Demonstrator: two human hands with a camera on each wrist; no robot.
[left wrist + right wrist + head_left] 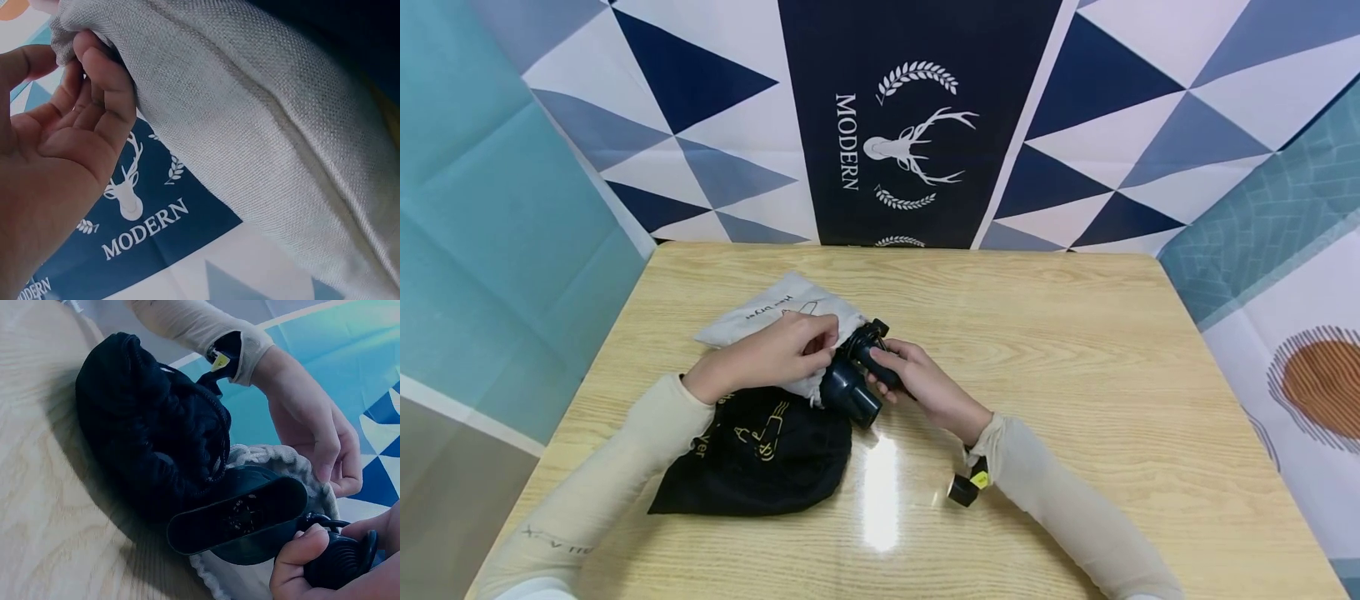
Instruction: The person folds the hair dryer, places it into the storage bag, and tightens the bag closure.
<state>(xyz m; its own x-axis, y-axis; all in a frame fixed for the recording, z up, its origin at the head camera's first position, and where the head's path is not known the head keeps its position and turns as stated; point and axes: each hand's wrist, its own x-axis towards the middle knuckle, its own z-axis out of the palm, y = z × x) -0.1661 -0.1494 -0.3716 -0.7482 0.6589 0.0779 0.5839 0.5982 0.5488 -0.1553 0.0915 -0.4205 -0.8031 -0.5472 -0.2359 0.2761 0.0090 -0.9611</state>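
A black hair dryer (850,392) pokes out of the mouth of a light grey drawstring bag (778,302), its flat nozzle (240,515) turned outward. My left hand (782,346) pinches the bag's gathered rim between thumb and curled fingers; the woven cloth (231,131) fills much of the left wrist view. With my right hand (921,379), fingers curled round it, I hold the dryer's dark handle (880,362) just outside the bag. Its ribbed end (340,559) shows by the right thumb. The rest of the dryer is hidden in the bag.
A black drawstring bag (760,458) with a gold hair-dryer print lies on the wooden table (1037,333), near me, below the left hand. It bulges in the right wrist view. A patterned cloth (917,33) hangs behind the table's far edge.
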